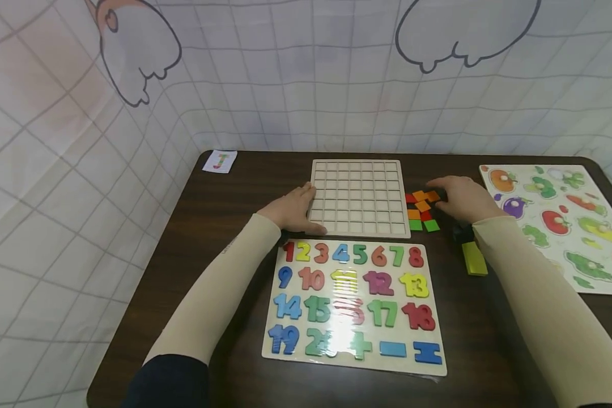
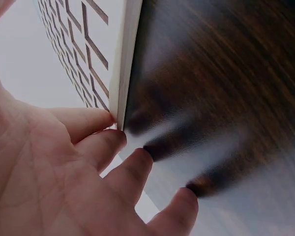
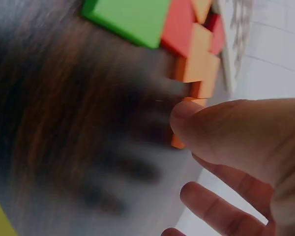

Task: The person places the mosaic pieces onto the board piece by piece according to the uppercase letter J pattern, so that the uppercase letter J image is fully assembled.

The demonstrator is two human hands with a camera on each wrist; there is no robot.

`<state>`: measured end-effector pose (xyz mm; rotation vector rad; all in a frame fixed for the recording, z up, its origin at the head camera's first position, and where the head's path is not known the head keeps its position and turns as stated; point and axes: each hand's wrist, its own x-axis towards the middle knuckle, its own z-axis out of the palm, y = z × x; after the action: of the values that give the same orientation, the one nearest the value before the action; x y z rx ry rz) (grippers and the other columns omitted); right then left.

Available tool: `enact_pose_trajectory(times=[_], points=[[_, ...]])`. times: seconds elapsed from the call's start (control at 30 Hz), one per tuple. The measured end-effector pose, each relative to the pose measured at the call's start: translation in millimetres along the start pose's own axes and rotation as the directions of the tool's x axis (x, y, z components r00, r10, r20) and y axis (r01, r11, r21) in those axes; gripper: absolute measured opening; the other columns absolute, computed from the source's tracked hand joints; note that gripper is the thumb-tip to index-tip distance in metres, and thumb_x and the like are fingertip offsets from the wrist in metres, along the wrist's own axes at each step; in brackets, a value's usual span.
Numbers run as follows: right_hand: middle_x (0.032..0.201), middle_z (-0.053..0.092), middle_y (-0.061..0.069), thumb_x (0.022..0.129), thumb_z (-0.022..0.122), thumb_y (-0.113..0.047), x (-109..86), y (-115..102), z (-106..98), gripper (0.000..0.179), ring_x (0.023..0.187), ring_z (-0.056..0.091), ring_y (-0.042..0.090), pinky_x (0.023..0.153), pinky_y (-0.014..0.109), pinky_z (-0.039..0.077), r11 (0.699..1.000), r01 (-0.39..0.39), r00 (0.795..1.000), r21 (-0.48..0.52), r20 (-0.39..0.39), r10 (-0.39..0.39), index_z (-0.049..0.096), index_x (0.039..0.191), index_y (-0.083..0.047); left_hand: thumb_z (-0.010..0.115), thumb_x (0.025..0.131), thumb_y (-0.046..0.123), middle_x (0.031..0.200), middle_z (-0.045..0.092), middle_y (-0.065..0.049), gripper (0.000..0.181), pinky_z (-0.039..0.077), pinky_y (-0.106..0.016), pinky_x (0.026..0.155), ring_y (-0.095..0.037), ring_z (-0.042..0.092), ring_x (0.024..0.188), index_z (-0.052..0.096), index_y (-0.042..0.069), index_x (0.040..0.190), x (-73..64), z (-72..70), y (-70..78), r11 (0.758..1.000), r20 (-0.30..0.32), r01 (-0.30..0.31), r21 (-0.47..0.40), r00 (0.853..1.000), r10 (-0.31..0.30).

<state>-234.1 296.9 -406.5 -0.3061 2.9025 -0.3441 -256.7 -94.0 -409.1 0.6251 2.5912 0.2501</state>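
A pale wooden grid board [image 1: 357,198] lies flat at the back of the table. Along its left edge rests my left hand [image 1: 293,211], fingers spread; in the left wrist view two fingertips [image 2: 119,137] meet the board's side [image 2: 125,64]. Small red, orange and green square tiles [image 1: 421,206] lie loosely grouped off the board's right side. Over the outer orange tile [image 3: 177,142] is my right hand [image 1: 461,198], its thumb and index finger pinching the tile. The thumb [image 3: 187,118] covers much of that tile, and the index fingertip is hidden behind it.
In front of the grid board lies a number puzzle board [image 1: 354,371] with coloured digits. A vegetable puzzle board [image 1: 607,195] sits at the right. A yellow block [image 1: 474,259] lies beside my right wrist. At the back left corner is a card with a letter J [image 1: 220,161].
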Motion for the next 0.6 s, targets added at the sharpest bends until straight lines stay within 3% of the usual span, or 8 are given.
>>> enact_pose_trajectory(times=[0.37, 0.6], points=[[0.132, 0.064, 0.029, 0.094, 0.069, -0.008, 5.4, -3.3, 2.2, 0.037, 0.116, 0.063, 0.048, 0.097, 0.064, 0.053, 0.999, 0.0, 1.0, -0.046, -0.011, 0.0, 0.069, 0.131, 0.001, 0.072, 0.085, 0.065, 0.177, 0.007, -0.012, 0.118, 0.023, -0.044, 0.133, -0.03, 0.013, 0.165, 0.011, 0.007, 0.168, 1.4, -1.0, -1.4, 1.0, -0.007, -0.005, -0.003, 1.0, 0.005], [0.116, 0.07, 0.023, 0.095, 0.069, -0.009, 6.3, 2.6, 2.8, 0.029, 0.1, 0.067, 0.037, 0.089, 0.059, 0.057, 0.998, 0.026, 1.0, -0.049, -0.004, -0.027, 0.074, 0.122, 0.001, 0.075, 0.084, 0.062, 0.177, 0.01, -0.013, 0.117, 0.023, -0.043, 0.133, -0.03, 0.015, 0.164, 0.015, 0.007, 0.167, 2.2, -0.4, -1.8, 0.999, -0.016, -0.013, -0.032, 1.0, 0.012]])
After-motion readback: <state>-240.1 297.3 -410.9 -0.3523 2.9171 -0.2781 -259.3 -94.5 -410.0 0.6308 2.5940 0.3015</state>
